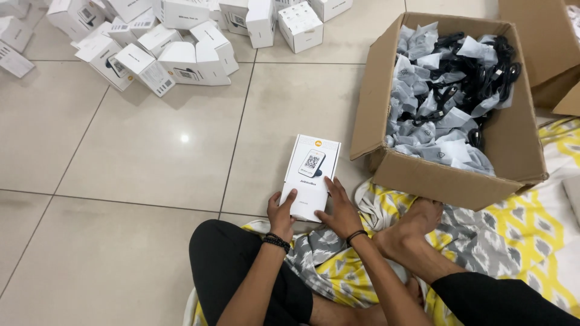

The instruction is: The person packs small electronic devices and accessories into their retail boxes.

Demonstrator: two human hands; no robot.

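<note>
**White carton lying between both our hands on the tiled floor**

White cardboard is what we are gripping: a small rectangular retail box with a printed front is lying flat on the pale grey floor tiles, just ahead of our crossed legs. Our left hand is pressing its near left corner, thumb on top, and our right hand is clasping its near right edge, so both hands are closed on the box, one at each side and equally near. Its long axis is running away from us, tilting slightly to the right. We are sitting on a yellow, grey and white patterned cloth.

Farther right, a large brown corrugated carton is standing open, and it is holding a heap of black cables in clear plastic sleeves. Farthest off, at the upper left, a loose pile of similar small white boxes is lying tumbled on the tiles.
</note>
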